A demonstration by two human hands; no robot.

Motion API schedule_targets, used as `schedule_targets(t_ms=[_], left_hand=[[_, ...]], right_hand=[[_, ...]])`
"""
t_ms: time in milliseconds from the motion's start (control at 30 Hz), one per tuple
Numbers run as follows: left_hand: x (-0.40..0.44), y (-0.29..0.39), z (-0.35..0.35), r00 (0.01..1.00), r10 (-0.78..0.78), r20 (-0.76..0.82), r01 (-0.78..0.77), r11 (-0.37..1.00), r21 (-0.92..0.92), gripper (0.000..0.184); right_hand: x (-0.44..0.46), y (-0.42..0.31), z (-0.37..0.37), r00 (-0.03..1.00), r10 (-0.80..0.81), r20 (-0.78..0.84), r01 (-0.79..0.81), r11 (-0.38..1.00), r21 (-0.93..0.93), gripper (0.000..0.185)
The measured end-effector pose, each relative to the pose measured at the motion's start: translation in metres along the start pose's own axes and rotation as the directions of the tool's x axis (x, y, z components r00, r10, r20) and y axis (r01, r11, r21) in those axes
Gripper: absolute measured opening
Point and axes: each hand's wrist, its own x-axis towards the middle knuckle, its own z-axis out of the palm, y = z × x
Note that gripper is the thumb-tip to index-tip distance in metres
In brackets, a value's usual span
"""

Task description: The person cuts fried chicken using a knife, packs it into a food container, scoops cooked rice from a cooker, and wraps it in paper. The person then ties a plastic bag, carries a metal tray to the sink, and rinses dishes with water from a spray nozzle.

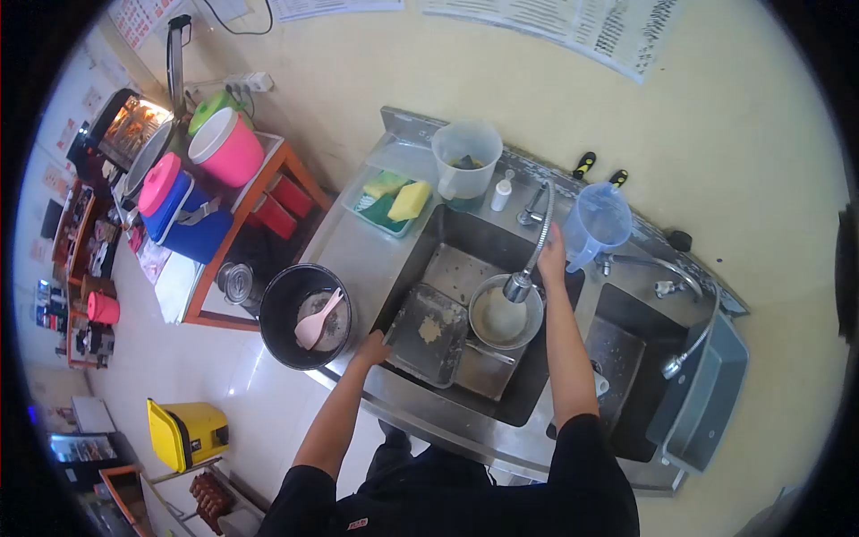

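A metal tray (pixel 425 333) with pale residue is tilted in the left sink basin, and my left hand (pixel 372 347) is closed on its left edge. Beside the tray sits a round metal pot (pixel 506 313) holding cloudy liquid, its handle towards me. Over the pot hangs the spray head (pixel 517 287) of a flexible faucet. My right hand (pixel 553 252) is raised next to the faucet hose, near the blue-tinted pitcher (pixel 599 217); its fingers are partly hidden. Left of the sink stands a black pot (pixel 284 333) with a pink paddle (pixel 318 324) inside.
Behind the basin are a tub of sponges (pixel 391 202), a clear pitcher (pixel 466 161) and a small white bottle (pixel 502 195). A second basin (pixel 617 349) and a grey tub (pixel 707 394) lie to the right. Coolers and buckets stand on an orange-framed table at the left.
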Motion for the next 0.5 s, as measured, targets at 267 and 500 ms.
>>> schedule_targets(t_ms=[267,500], left_hand=[[-0.072,0.093,0.000,0.908,0.243,-0.341,-0.197,0.967,0.163,0.051],[-0.111,0.210,-0.034,0.790,0.423,-0.443,-0.520,0.846,-0.120,0.038]], right_hand=[[0.034,-0.012,0.019,0.999,0.050,0.001,-0.050,0.998,0.043,0.045],[0.002,-0.028,0.000,0.992,-0.110,0.057,0.117,0.984,-0.138,0.043]])
